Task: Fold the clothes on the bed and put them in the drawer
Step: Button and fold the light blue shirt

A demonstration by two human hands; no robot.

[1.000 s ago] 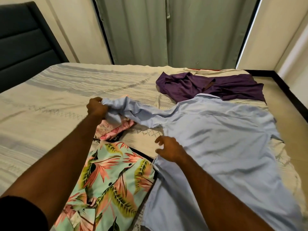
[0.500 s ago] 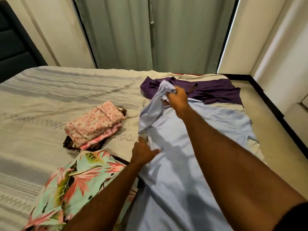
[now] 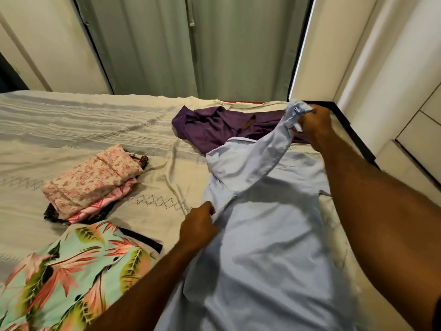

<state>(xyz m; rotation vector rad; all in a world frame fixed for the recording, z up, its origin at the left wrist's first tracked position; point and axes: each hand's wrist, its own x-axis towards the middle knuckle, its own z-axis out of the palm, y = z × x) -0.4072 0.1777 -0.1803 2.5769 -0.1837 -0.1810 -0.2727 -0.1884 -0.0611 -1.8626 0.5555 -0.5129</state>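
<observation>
A light blue shirt (image 3: 269,235) lies spread on the bed (image 3: 71,130), back side up. My right hand (image 3: 315,123) grips the cuff of its left sleeve and holds it stretched over the shirt toward the far right corner. My left hand (image 3: 199,225) pinches the shirt's left edge near the shoulder, fingers curled on the cloth. A purple garment (image 3: 214,127) lies crumpled beyond the collar. Left of the shirt sits a folded pile of pink patterned clothes (image 3: 95,182). A tropical-print shirt (image 3: 71,275) lies unfolded at the near left.
Grey-green curtains (image 3: 191,44) hang behind the bed. The bed's dark frame edge (image 3: 355,139) runs along the right, with pale cabinet fronts (image 3: 417,127) beyond it. A dark headboard corner (image 3: 9,75) shows at far left.
My right hand took the sleeve cuff from my left and carried it rightward across the shirt to the far right. My left hand moved to the shirt's left edge and holds it.
</observation>
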